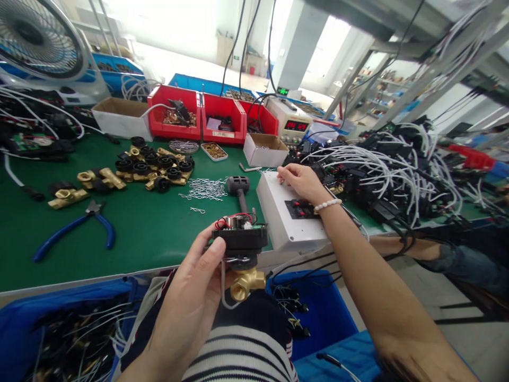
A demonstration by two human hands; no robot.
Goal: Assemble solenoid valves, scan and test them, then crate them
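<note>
assembly workshop, green workbench [159, 233], red parts bins [175, 130], brass fittings [68, 198]

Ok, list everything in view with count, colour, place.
valve unit: one, black and brass, left hand
white box: one, white, under right hand
mallet: one, dark grey, centre
wire clips: many, silver, left of mallet
pliers: one, blue-handled, front left
fittings: many, brass and black, table left
dishes: two, colour unclear, before red bins
red bins: three, red, back
cartons: two, white, near red bins
power supply: one, whitish, back right
fan: one, grey, back left
cabled units: many, black and white, both sides
blue bins: at least two, blue, below table
table: one, green, middle
other person: one, blue clothing, right
left hand: one, bare, holding valve unit
right hand: one, braceleted, at white box
</note>
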